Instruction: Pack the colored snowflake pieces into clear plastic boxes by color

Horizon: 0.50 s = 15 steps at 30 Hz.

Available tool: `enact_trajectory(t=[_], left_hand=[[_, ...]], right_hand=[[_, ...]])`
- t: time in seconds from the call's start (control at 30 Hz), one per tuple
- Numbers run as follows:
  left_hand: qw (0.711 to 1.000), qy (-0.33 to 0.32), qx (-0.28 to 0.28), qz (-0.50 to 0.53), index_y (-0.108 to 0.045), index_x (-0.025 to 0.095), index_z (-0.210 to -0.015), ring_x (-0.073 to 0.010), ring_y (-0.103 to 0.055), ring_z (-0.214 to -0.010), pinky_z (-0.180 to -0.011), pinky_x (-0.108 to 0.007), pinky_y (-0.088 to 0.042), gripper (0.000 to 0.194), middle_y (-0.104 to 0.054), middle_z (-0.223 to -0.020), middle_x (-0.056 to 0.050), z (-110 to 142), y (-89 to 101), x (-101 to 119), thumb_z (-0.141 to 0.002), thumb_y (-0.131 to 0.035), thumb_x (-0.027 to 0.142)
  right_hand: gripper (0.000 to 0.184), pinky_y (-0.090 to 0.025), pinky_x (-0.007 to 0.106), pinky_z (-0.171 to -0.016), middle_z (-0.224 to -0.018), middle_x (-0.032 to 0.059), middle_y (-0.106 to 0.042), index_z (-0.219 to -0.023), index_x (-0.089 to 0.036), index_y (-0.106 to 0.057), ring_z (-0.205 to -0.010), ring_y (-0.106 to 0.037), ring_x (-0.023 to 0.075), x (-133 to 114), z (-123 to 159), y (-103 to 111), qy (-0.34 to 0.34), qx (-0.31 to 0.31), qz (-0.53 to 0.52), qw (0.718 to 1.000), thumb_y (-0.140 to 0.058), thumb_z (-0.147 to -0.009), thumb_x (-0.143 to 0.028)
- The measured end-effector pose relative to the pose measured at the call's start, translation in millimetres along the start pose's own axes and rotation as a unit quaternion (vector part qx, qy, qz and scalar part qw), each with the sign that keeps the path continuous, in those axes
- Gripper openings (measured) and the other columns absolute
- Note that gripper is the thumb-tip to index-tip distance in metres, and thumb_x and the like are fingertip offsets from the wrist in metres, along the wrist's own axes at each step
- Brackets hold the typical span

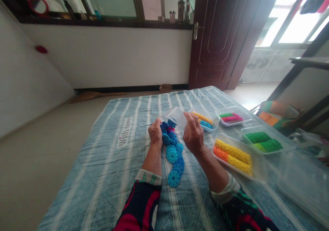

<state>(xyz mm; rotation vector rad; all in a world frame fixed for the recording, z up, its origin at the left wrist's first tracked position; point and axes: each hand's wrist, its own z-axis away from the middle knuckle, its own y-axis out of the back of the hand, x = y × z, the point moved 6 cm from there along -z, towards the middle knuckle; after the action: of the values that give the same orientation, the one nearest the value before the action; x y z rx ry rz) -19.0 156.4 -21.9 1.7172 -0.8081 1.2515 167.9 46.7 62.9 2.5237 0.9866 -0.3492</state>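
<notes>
My left hand [155, 134] and my right hand [192, 134] both grip a clear plastic container [178, 116], one at each side. The container is tilted toward me. Notched plastic discs in shades of blue [175, 166] lie in overlapping rows below its near edge, on the striped blue cloth [118, 176]. The upper discs sit close against my left fingers, with a few purple and red ones [171, 130] among them. My fingers are curled; the fingertips on the far side of the container are partly hidden.
To the right stand clear boxes of stacked discs: yellow and blue [204, 119], green and pink [232, 116], green [264, 142], yellow and orange [232, 157]. A clear lid or box [305, 186] lies at the right edge. Beyond the cloth is a brown door [218, 36].
</notes>
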Motion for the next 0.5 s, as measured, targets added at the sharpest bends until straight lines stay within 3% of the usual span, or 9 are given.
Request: enact_trajectory(t=[0.13,0.3,0.4,0.5], left_hand=[[0.995,-0.050,-0.034,-0.077,-0.074,0.017,-0.087,-0.0227,-0.069,-0.091,-0.083,-0.028,-0.052,0.035,-0.076,-0.084,-0.003,2,5.4,10,-0.083,-0.053,0.044],[0.973,-0.120,-0.111,-0.161,-0.074,0.020,-0.102,-0.0245,-0.065,-0.112,-0.101,-0.032,-0.046,0.034,-0.075,-0.110,-0.006,13,-6.7,25,-0.081,-0.061,0.043],[0.953,-0.158,-0.156,-0.205,-0.075,0.018,-0.095,-0.0287,-0.062,-0.117,-0.108,-0.035,-0.042,0.031,-0.073,-0.116,-0.011,21,-17.8,33,-0.073,-0.071,0.039],[0.938,-0.174,-0.173,-0.244,-0.076,0.013,-0.095,-0.0339,-0.061,-0.117,-0.109,-0.042,-0.039,0.031,-0.072,-0.115,-0.017,25,-20.4,35,-0.073,-0.070,0.036]], right_hand=[[0.049,-0.051,0.047,-0.100,-0.118,0.0150,-0.064,-0.138,-0.019,-0.050,-0.115,-0.061,0.0256,-1,-9,12,-0.017,0.013,-0.006,1.000,-0.032,-0.093,-0.011],[0.045,-0.052,0.046,-0.100,-0.116,0.0143,-0.066,-0.132,-0.018,-0.055,-0.115,-0.062,0.0237,7,-23,44,-0.024,0.066,0.003,0.998,-0.034,-0.093,-0.012],[0.040,-0.057,0.044,-0.091,-0.115,0.0126,-0.068,-0.128,-0.019,-0.057,-0.105,-0.067,0.0228,24,-27,95,-0.102,0.101,0.004,0.990,-0.041,-0.091,-0.020],[0.039,-0.061,0.040,-0.075,-0.110,0.0119,-0.071,-0.124,-0.018,-0.058,-0.090,-0.072,0.0228,46,-17,175,-0.261,0.135,0.024,0.955,-0.048,-0.089,-0.033]])
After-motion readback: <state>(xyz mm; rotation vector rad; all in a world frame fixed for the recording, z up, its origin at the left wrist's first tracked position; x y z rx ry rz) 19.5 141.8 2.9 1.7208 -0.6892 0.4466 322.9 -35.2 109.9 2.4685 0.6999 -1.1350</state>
